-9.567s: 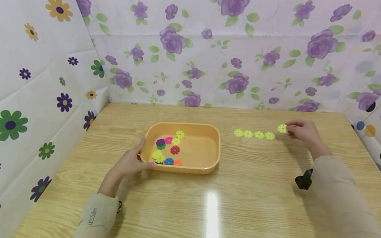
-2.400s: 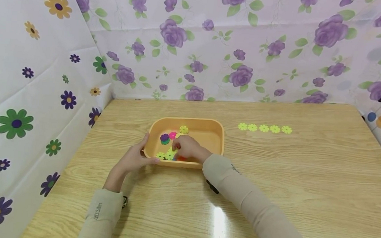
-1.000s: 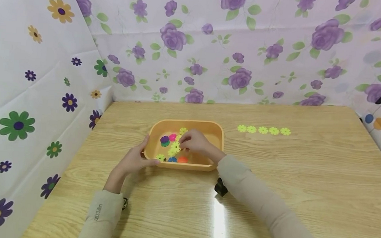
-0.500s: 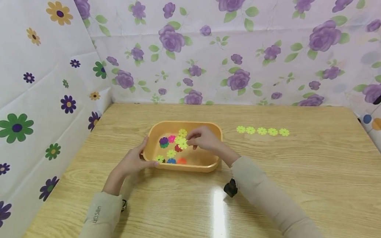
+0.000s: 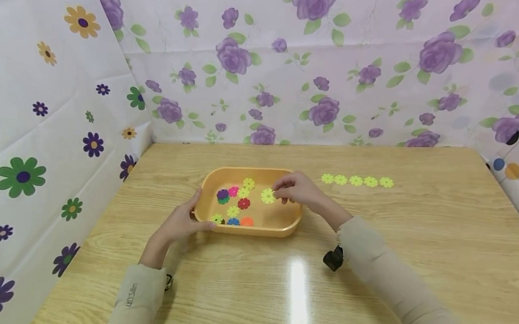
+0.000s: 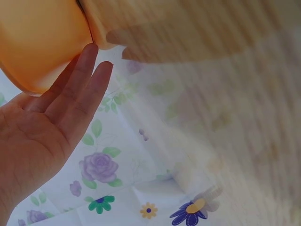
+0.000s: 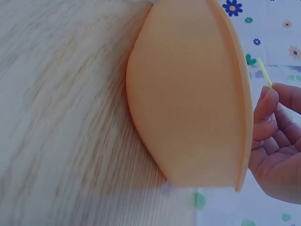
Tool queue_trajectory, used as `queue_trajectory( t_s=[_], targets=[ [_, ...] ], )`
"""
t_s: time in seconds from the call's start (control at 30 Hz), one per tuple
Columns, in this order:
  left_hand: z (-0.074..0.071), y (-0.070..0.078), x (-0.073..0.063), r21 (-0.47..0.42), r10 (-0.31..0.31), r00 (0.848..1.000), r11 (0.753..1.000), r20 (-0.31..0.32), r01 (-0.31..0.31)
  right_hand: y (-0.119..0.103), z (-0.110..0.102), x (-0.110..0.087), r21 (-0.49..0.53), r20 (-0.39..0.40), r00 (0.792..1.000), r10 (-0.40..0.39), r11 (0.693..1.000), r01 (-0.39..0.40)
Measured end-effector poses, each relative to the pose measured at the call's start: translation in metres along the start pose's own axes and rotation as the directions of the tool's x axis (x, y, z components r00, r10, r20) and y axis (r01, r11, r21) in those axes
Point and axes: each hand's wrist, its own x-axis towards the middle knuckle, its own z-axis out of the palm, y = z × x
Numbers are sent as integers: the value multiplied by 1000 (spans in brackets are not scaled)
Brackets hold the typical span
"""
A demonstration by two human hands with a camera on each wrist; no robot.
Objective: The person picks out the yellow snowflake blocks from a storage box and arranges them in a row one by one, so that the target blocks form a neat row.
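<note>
In the head view, my left hand (image 5: 177,222) holds the left end of an orange plastic tray (image 5: 254,231), thumb on the front rim and fingers along the outer wall. My right hand (image 5: 302,191) pinches a yellow snowflake building disc (image 5: 267,196) above the tray's right half; the right wrist view shows this disc (image 7: 265,73) edge-on between thumb and forefinger. Inside the tray lie several more discs, among them a red disc (image 5: 244,203), a purple disc (image 5: 223,193), a blue disc (image 5: 233,221) and an orange disc (image 5: 247,222).
A row of several yellow discs (image 5: 356,181) lies on the wooden table (image 5: 250,292) to the right of the tray. Flowered cloth (image 5: 266,62) hangs behind the table and at its left. A dark wrist camera (image 5: 334,258) sits under my right sleeve.
The row has gained a fifth yellow disc since the oldest frame. My right hand has returned to the tray, picked up another yellow disc and moved it rightward. My left hand stays on the tray.
</note>
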Motion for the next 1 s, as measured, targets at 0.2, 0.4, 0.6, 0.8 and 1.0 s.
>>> queue_trajectory(
  t_s=[0.2,0.4,0.6,0.8,1.0],
  targets=[
    [0,-1,0,-4,7,1000,1000,-2,-7,7,-16,-9,21,-3,1000,4,1000,-4],
    [0,0,0,-1,11,1000,1000,-5,-11,13,-34,-18,64,6,1000,-2,998,1],
    [-1,-1,0,-7,17,1000,1000,-2,-17,16,-49,-27,70,4,1000,8,998,-9],
    [0,0,-1,4,16,1000,1000,-4,-16,23,-63,-35,67,-21,999,47,997,-46],
    [0,-1,0,19,20,1000,1000,-6,-20,34,-77,-46,55,-36,997,69,996,-67]
  ],
)
